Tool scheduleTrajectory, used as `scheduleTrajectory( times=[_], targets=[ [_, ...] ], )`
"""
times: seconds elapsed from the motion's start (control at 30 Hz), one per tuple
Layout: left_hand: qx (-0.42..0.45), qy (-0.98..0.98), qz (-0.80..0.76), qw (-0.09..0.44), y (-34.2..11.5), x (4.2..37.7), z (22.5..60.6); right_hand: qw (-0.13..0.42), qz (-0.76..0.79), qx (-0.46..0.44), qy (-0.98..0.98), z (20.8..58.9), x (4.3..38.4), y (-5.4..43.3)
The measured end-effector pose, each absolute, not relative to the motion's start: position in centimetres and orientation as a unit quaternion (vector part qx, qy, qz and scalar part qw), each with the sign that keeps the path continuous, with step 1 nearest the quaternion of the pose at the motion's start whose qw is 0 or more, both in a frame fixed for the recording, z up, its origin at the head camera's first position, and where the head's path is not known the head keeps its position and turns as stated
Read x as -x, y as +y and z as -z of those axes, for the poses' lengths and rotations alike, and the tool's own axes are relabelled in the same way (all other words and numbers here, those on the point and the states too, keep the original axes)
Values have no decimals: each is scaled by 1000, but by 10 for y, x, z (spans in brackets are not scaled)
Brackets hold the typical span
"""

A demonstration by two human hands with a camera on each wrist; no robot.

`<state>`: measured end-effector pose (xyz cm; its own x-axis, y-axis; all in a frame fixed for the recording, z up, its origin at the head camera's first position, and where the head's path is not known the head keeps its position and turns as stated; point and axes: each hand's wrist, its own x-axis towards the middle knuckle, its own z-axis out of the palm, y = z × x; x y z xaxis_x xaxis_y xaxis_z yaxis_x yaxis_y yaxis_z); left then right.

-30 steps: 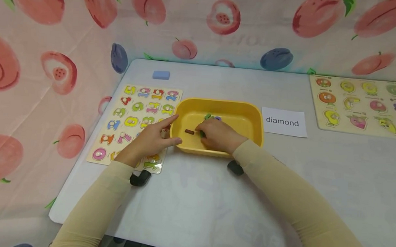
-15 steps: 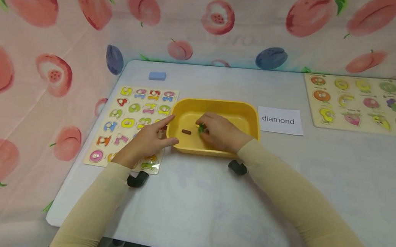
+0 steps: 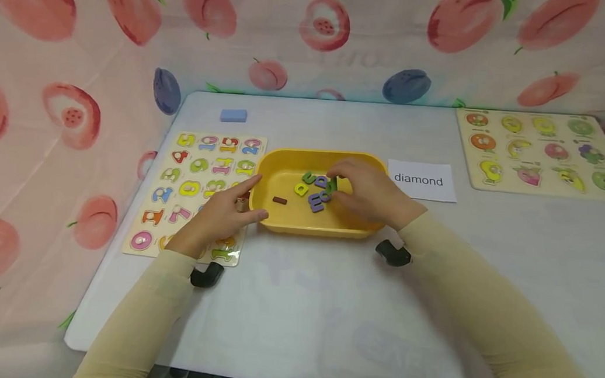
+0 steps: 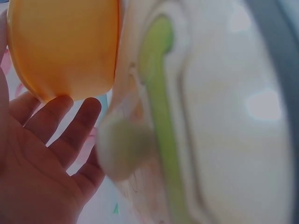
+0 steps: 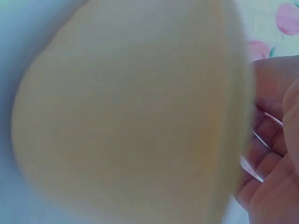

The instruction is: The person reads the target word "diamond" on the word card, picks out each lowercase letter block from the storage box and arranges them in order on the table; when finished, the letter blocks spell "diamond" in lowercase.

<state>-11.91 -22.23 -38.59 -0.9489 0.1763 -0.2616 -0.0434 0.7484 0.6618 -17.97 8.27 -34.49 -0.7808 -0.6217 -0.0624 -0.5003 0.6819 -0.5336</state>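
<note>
A: Head view: left hand is spreading, holding nothing, touching the tray; right hand is half covering a green letter inside. Pinching it?
B: Can't tell. Left wrist: blurry number board is hogging everything. Right wrist: tray's hiding the fingertips.

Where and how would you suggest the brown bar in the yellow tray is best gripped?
I would pinch the bar by its two long sides, mid-length, coming from above: it looks narrow and lies flat, apart from the letters, while the raised walls of the tray would likely hinder a sideways approach.
</note>
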Motion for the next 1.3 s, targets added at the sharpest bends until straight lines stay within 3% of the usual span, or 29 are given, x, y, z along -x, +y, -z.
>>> scheduleTrajectory(
  times=[0.53, 1.3],
  targets=[
    [-58, 922, -358, 139, -223, 119, 388, 60, 255, 246, 933, 341, 177, 151],
    [-52, 923, -354, 144, -222, 119, 387, 66, 271, 212, 937, 352, 173, 177]
  ],
)
